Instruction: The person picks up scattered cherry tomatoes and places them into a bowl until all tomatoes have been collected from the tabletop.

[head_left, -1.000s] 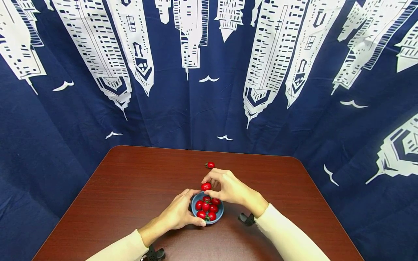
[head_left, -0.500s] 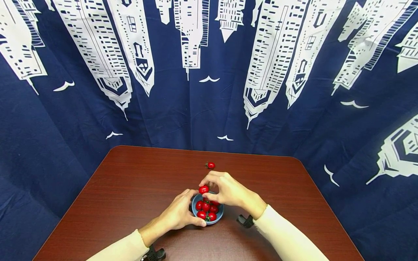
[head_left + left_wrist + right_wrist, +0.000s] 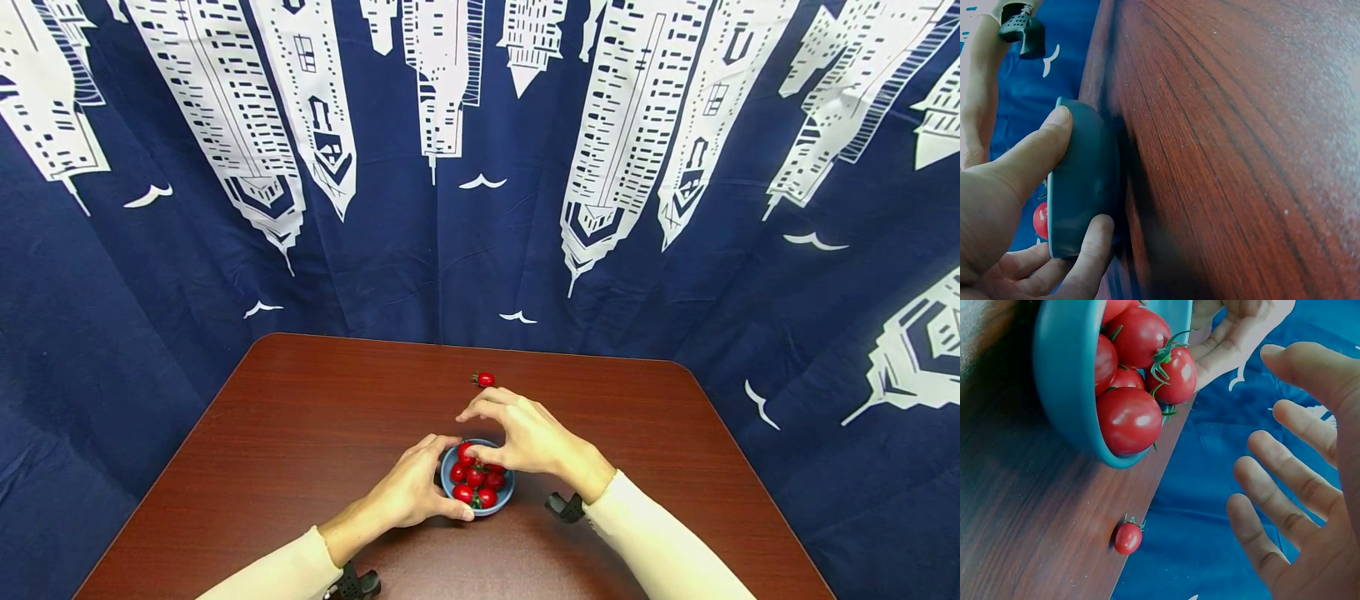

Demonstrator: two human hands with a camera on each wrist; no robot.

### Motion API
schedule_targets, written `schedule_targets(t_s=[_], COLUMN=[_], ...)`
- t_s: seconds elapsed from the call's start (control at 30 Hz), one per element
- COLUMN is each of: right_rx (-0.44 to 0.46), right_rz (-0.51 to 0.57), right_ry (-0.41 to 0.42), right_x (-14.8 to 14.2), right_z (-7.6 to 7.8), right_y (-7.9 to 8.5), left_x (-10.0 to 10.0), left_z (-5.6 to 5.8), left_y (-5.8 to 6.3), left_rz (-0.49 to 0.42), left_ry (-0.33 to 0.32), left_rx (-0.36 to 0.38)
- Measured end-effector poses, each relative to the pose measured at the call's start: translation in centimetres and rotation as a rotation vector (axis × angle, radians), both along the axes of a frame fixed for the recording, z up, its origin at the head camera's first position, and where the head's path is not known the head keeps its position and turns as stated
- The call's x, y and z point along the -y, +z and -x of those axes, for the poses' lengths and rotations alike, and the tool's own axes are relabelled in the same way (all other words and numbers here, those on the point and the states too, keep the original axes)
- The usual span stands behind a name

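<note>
A small blue bowl full of red cherry tomatoes stands on the table. My left hand grips the bowl from its left side; in the left wrist view the thumb presses near the rim and fingers curl against the outer wall. Over the bowl's far right side, my right hand is spread with nothing between thumb and fingers. In the right wrist view its fingertips stand apart from the heaped tomatoes, and one tomato with a green stem lies on top by the rim.
A single cherry tomato with its stem lies on the brown wooden table, beyond the bowl near the far edge. A blue curtain with white printed buildings hangs behind and along the sides.
My right hand brought a cherry tomato over the bowl, let it go inside, and its fingers spread apart. The left hand kept holding the bowl in place.
</note>
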State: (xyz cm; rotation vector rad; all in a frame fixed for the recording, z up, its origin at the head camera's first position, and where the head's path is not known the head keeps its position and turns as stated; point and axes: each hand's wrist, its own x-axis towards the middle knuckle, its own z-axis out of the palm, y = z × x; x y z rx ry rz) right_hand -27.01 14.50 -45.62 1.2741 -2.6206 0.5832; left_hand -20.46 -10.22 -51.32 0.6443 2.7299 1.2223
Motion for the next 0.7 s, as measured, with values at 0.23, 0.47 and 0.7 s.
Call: schedule_targets(t_s=[0.23,0.47,0.7], right_rx=[0.004,0.014,0.012], right_rz=[-0.001,0.019,0.046], right_ry=[-0.005,-0.008,-0.011], right_x=[-0.02,-0.09,-0.38], right_z=[0.03,0.31,0.93], right_y=[0.05,0.06,-0.09], left_x=[-0.08,-0.12,-0.07], left_z=[-0.02,-0.02,-0.05], left_y=[-0.08,0.00,0.00], left_rz=[-0.003,-0.005,-0.015], left_ry=[0.004,0.004,-0.002], left_rx=[-0.003,-0.012,-0.009])
